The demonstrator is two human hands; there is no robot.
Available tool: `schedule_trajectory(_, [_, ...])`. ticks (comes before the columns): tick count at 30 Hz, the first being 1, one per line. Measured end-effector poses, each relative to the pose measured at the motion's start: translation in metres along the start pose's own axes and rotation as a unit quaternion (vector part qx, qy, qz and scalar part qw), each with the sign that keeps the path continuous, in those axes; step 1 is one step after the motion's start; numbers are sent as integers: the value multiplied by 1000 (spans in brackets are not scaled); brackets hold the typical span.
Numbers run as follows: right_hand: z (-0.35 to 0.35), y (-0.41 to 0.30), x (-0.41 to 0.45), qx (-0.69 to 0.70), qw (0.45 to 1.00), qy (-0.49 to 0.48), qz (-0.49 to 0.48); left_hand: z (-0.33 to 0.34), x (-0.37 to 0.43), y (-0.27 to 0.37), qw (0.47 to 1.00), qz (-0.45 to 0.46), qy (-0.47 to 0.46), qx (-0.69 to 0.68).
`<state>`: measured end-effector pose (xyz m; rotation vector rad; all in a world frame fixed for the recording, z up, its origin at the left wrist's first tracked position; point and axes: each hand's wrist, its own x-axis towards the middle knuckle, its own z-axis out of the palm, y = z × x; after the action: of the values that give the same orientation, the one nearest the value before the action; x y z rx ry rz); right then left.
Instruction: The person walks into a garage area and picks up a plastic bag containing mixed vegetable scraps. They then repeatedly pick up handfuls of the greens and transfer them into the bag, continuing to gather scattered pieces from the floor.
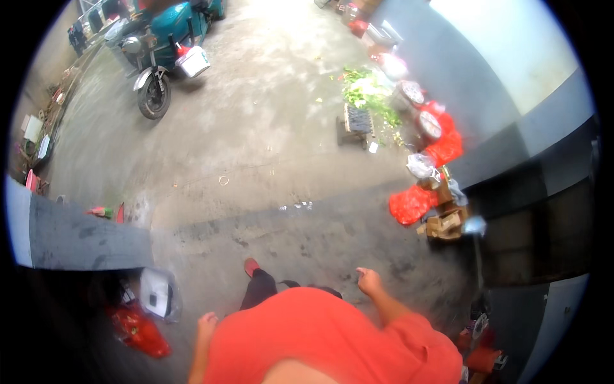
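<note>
My right hand (368, 281) hangs ahead of my body over the concrete floor (307, 240). One finger points out and the others look loosely curled, with nothing visible in them. My left hand (207, 322) is low at my left side, small and blurred; I see no object in it, but its fingers are unclear. Nearest to it on the floor are a white item in clear plastic (156, 293) and a red plastic bag (139, 331). A red shoe (251, 267) shows below my dark trouser leg (259, 288).
A teal three-wheeled vehicle (170, 33) stands at far left, a white container (193, 61) at its side. Along the right wall are leafy greens (367, 91), a small stool (357, 120), a red bag (412, 205) and cardboard boxes (445, 225). A wall end (91, 235) juts in from the left.
</note>
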<state>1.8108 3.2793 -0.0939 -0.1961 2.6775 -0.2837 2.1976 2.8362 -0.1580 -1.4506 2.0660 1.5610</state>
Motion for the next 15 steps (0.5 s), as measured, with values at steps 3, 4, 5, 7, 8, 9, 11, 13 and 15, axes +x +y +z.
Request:
schedule_trajectory(3, [-19,-81,30,32,999,-13,9,-46,22,125,999,-47,11,-11])
schedule_trajectory(4, [-25,-107,41,47,998,-33,16,-60,29,152,998,-63,21,-13])
schedule_trajectory(5, [-28,-125,49,61,997,-52,23,-70,50,145,997,-67,23,-26])
schedule_trajectory(7, [-24,-144,67,60,997,-50,4,-97,107,110,996,-73,30,-51])
schedule_trajectory(8, [-20,-148,76,59,997,-49,-2,-107,129,105,996,-64,31,-45])
schedule_trajectory(9, [-15,-144,83,79,996,-50,9,-111,144,110,996,-65,32,-47])
schedule_trajectory(11, [-4,-135,97,121,991,-52,26,-119,175,122,996,-65,41,-51])
schedule_trajectory(13, [-4,-140,115,97,993,-56,45,-130,200,123,999,-40,15,13])
schedule_trajectory(15, [-6,-146,137,98,992,-54,62,-134,226,134,985,56,-22,162])
